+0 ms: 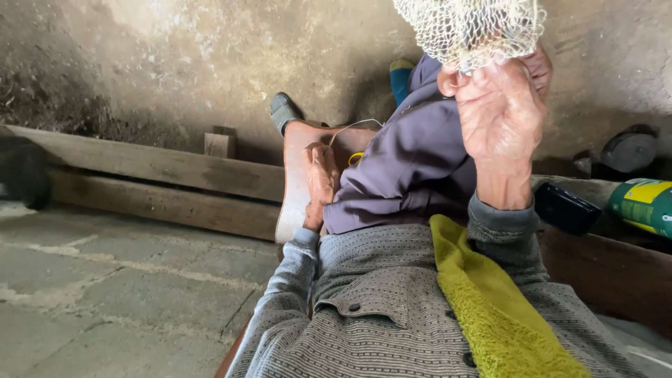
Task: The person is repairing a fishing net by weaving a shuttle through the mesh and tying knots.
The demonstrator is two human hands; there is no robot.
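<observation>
My right hand (500,119) is raised in front of me, thumb and fingers pinched on the lower edge of a pale knotted net (469,28) that hangs from above the frame. My left hand (318,182) lies low beside my thigh on a brown wooden seat (297,161), fingers closed. A thin white cord (353,124) runs from this hand up toward my knee. A small yellow object (355,158) lies next to the hand against my purple trousers (413,168). A yellow-green towel (490,308) is draped over my grey striped jacket.
Two long wooden beams (161,168) lie along the base of a rough wall, with a small wood block (220,143) on them. At right sit a black flat device (563,206), a green-and-yellow can (647,203) and a dark round object (630,150). The floor (105,280) is cracked concrete.
</observation>
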